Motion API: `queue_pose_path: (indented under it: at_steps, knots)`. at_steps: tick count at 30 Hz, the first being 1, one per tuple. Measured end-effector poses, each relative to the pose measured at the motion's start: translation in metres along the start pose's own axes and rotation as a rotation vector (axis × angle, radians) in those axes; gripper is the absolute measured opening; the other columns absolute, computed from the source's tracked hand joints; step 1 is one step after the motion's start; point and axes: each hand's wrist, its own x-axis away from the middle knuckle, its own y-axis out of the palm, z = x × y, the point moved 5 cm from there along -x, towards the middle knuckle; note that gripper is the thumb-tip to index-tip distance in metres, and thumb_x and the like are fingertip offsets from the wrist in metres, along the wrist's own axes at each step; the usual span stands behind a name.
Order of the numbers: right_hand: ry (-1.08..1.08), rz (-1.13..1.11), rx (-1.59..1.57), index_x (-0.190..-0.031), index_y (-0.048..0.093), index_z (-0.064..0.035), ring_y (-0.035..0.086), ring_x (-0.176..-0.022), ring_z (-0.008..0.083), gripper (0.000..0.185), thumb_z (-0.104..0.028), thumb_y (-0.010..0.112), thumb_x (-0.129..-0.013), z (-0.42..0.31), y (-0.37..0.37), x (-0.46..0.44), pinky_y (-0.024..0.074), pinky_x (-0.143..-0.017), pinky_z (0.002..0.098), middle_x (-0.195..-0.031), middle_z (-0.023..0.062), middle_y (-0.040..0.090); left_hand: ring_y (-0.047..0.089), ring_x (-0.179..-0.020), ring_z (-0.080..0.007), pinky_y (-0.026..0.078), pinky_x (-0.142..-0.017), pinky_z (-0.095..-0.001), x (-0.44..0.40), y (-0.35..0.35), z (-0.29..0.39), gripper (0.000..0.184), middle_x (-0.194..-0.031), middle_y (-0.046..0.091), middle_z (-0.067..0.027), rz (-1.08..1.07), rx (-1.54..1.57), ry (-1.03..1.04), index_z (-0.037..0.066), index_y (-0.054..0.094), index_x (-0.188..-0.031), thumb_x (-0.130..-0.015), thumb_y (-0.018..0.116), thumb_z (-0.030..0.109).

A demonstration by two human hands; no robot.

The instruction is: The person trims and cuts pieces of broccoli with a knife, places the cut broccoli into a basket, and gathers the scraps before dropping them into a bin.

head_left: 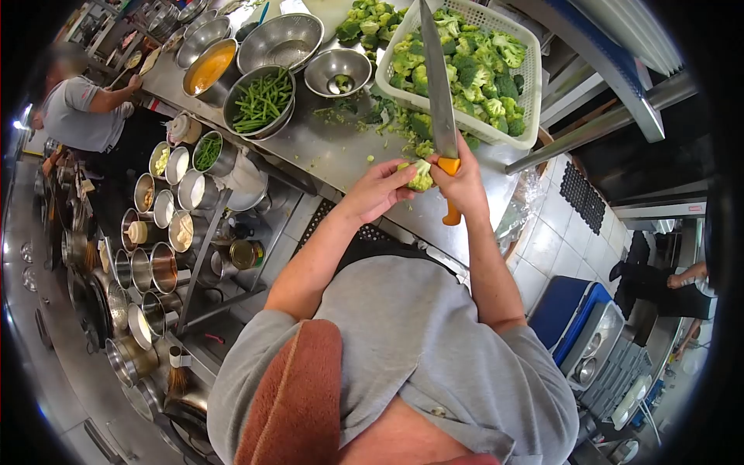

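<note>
My left hand point(377, 191) holds a small broccoli floret point(421, 177) at its fingertips, over the near edge of the steel counter point(333, 147). Closed around the orange handle of a large kitchen knife point(440, 89) is my right hand point(463, 186), whose thumb side is close to the floret. The blade points up and away from me, passing in front of a white plastic basket point(530, 116) full of broccoli florets point(473, 74). Green scraps and more broccoli pieces lie on the counter beside the basket.
Steel bowls stand to the left: green beans point(262, 101), orange liquid point(211, 71), and a small bowl point(338, 73) with green bits. Several ingredient containers point(183, 167) line a lower shelf. One person point(81, 112) works at far left; another point(666, 291) is at right.
</note>
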Motion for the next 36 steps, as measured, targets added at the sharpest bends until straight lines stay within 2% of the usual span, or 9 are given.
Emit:
queue_pose_path:
  at_steps: [2,8,14,18,20,22,27,29,36]
  knots:
    - [0.122,-0.077,0.026,-0.155,0.031,-0.0102,0.059,-0.065,0.0078,0.081,0.005,0.063,-0.082,0.001,-0.004,0.0,0.0479,-0.055,0.0241,-0.082,0.0017,0.065,0.065,-0.096,-0.012,0.054,-0.078,-0.0248,-0.001,0.001,0.001,0.03,-0.11,0.066,-0.0043,0.045,-0.033,0.035,0.003,0.061,-0.12,-0.098,0.065,0.023]
    - [0.162,-0.04,0.057,-0.136,0.05,-0.0068,0.058,-0.058,0.007,0.06,-0.002,0.07,-0.08,0.002,-0.011,0.0,0.0428,-0.045,0.0221,-0.076,-0.0011,0.065,0.065,-0.099,-0.0129,0.054,-0.081,-0.0259,-0.006,-0.001,-0.001,0.031,-0.112,0.066,-0.0052,0.038,-0.087,0.016,0.003,0.059,-0.123,-0.099,0.063,0.023]
    - [0.198,-0.047,-0.024,-0.12,0.056,-0.0068,0.057,-0.056,0.0064,0.042,-0.002,0.07,-0.08,0.007,-0.015,0.001,0.0406,-0.042,0.0213,-0.077,-0.0011,0.064,0.065,-0.096,-0.0118,0.053,-0.078,-0.024,-0.011,-0.001,-0.003,0.03,-0.108,0.065,-0.002,0.042,-0.069,0.003,0.005,0.061,-0.12,-0.096,0.067,0.023]
    - [0.223,-0.073,0.011,-0.127,0.055,-0.0061,0.059,-0.061,0.0073,0.048,-0.002,0.069,-0.081,0.017,-0.015,-0.005,0.0447,-0.047,0.0222,-0.077,-0.0006,0.064,0.063,-0.092,-0.0094,0.05,-0.074,-0.0221,-0.011,0.002,0.002,0.027,-0.105,0.065,0.0002,0.03,-0.075,-0.051,0.006,0.064,-0.114,-0.093,0.071,0.021]
    - [-0.07,0.019,0.177,-0.136,0.053,-0.0049,0.058,-0.067,0.0074,0.058,0.0,0.069,-0.08,0.018,-0.017,-0.012,0.0486,-0.057,0.0234,-0.077,-0.0003,0.063,0.064,-0.091,-0.0093,0.05,-0.074,-0.0222,-0.011,-0.006,0.0,0.024,-0.103,0.066,-0.0011,0.017,-0.103,-0.068,0.006,0.063,-0.114,-0.094,0.07,0.018]
    - [0.033,0.008,0.191,-0.138,0.051,-0.0047,0.058,-0.071,0.0072,0.061,0.002,0.069,-0.08,0.018,-0.021,-0.016,0.0493,-0.062,0.0238,-0.08,0.0002,0.065,0.064,-0.09,-0.0092,0.05,-0.074,-0.0224,-0.01,-0.002,0.002,0.022,-0.102,0.067,-0.0024,0.001,-0.131,-0.088,0.005,0.063,-0.113,-0.094,0.069,0.016]
    - [0.159,-0.083,0.106,-0.142,0.051,-0.0083,0.058,-0.075,0.0073,0.066,0.004,0.068,-0.079,-0.003,-0.011,-0.006,0.051,-0.068,0.0262,-0.087,0.0022,0.07,0.057,-0.073,-0.004,0.046,-0.063,-0.022,-0.011,-0.006,0.016,0.036,-0.087,0.064,0.0017,0.162,-0.729,0.076,0.002,0.064,-0.109,-0.082,0.082,0.017]
    - [-0.023,-0.128,0.205,-0.147,0.046,-0.014,0.064,-0.073,0.0138,0.072,0.002,0.069,-0.081,-0.006,-0.003,-0.002,0.0527,-0.07,0.0309,-0.087,0.0089,0.072,0.054,-0.07,-0.0037,0.045,-0.061,-0.0224,-0.008,0.0,0.02,0.038,-0.084,0.062,0.0025,0.176,-0.841,0.055,0.001,0.065,-0.108,-0.08,0.083,0.019]
    - [-0.126,-0.06,0.529,-0.151,0.04,-0.0161,0.069,-0.072,0.0289,0.074,0.001,0.066,-0.084,0.008,-0.004,0.008,0.0534,-0.073,0.0387,-0.082,0.0186,0.069,0.052,-0.068,-0.0038,0.043,-0.06,-0.0215,-0.01,0.006,0.01,0.039,-0.079,0.059,0.0036,0.202,-1.021,0.154,0.0,0.065,-0.106,-0.077,0.084,0.018]
